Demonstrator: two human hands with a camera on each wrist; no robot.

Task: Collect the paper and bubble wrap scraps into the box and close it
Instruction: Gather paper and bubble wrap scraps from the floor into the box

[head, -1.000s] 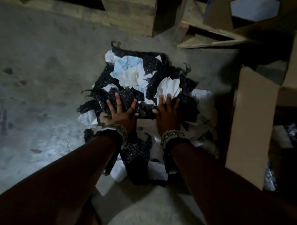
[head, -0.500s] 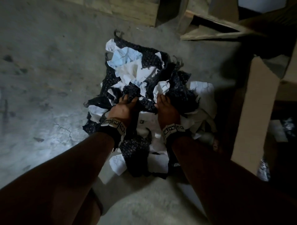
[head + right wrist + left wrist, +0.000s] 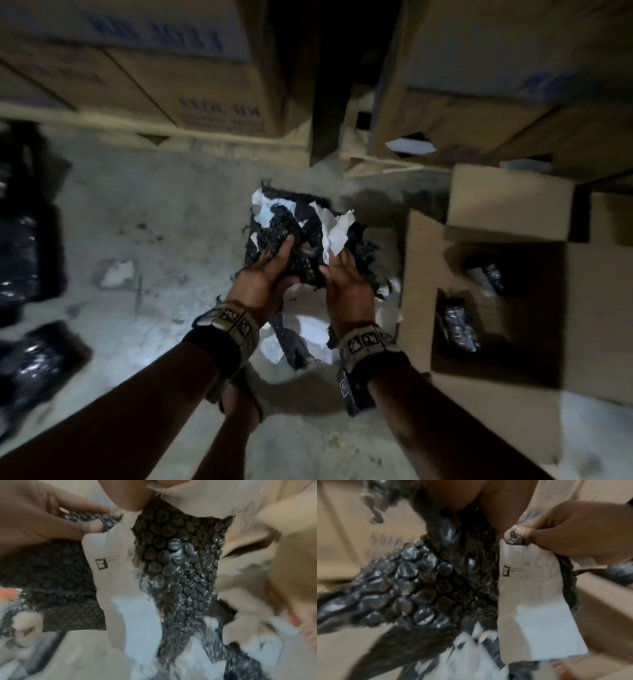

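A bundle of black bubble wrap and white paper scraps (image 3: 301,233) hangs above the concrete floor, held from both sides. My left hand (image 3: 281,251) grips its left side, fingers curled into the bubble wrap (image 3: 419,581). My right hand (image 3: 337,265) grips the right side beside a crumpled white sheet (image 3: 337,233). A printed paper strip (image 3: 530,601) dangles from the bundle, also seen as paper strip (image 3: 116,568) in the right wrist view. The open cardboard box (image 3: 421,274) stands just right of my hands, with dark wrapped items inside. More scraps (image 3: 308,332) lie on the floor beneath my wrists.
Stacked cardboard cartons (image 3: 205,85) on pallets line the back. Black wrapped bundles (image 3: 20,240) lie on the floor at far left. A small white scrap (image 3: 116,274) sits on bare concrete to the left. My sandalled foot (image 3: 239,401) is below the left wrist.
My hands went from lying flat on the pile to clenching it, and now hold a bundle lifted off the floor. The head view has tilted up, showing cartons and the box.
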